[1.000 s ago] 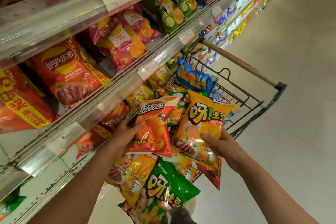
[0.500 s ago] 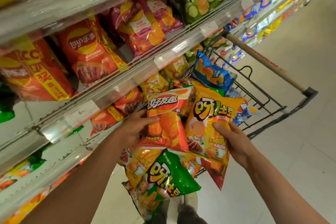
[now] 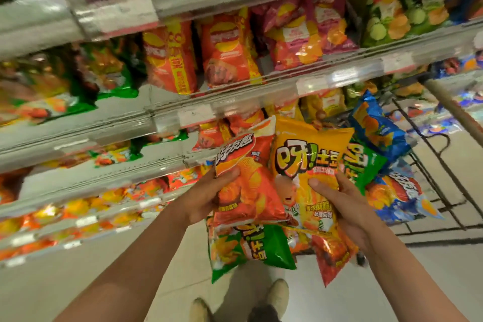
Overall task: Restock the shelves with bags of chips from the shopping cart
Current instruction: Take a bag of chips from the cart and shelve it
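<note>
Stocked shelves [image 3: 235, 102] fill the far left, cart [image 3: 431, 165] on the right.
Left hand [image 3: 206, 196] grips an orange bag [image 3: 248, 185], right hand [image 3: 347, 206] a yellow bag [image 3: 308, 165], both lifted over the cart's pile, likely for shelving.

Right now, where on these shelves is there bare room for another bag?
One bare patch shows: the grey shelf floor on the middle shelf, bordered by the green bags on the left and the red bags on the right. Further right, red and pink bags stand packed together. Lower shelves are blurred and look full.
</note>
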### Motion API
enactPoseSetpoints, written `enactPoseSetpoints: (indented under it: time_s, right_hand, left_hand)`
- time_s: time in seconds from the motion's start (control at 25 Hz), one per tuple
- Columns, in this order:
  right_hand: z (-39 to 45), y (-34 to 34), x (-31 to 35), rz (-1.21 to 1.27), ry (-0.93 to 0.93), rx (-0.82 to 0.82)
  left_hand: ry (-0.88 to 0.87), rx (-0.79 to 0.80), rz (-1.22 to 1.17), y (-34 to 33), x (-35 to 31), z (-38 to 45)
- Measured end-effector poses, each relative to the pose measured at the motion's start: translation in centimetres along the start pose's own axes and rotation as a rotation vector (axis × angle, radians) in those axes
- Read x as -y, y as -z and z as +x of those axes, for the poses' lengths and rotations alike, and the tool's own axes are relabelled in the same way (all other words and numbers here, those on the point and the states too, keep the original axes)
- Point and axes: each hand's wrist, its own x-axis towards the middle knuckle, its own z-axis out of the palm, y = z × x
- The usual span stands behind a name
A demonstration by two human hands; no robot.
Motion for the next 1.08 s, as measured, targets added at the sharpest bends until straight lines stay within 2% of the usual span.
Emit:
enactPoseSetpoints:
  time_s: [0.2,0.36,0.6,0.84,1.08]
  right_hand:
    - [-0.1,-7.6,-2.1,-0.133,-0.029,0.160]
    - [-2.6,-15.4,-5.8,-0.266,-0.010,0.248]
    - [-10.1,-27.1,-13.6,-0.397,-0.048,0.356]
    - [-15.2,-35.7,-20.1,-0.508,-0.034,0.419]
    - [-16.8,-40.5,-23.0,-0.524,-0.086,0.467]
  left_hand:
    - [-0.111,-0.156,-0.139,6.7,2.1,-8.7]
    - [-0.228,-0.366,-0.237,12.8,5.2,-17.5]
    - [-0.372,-0.531,-0.214,22.2,12.5,-30.4]
    - [-0.456,-0.600,-0.262,28.9,17.7,-39.6]
    - [-0.487,-0.606,-0.303,32.6,19.5,-43.1]
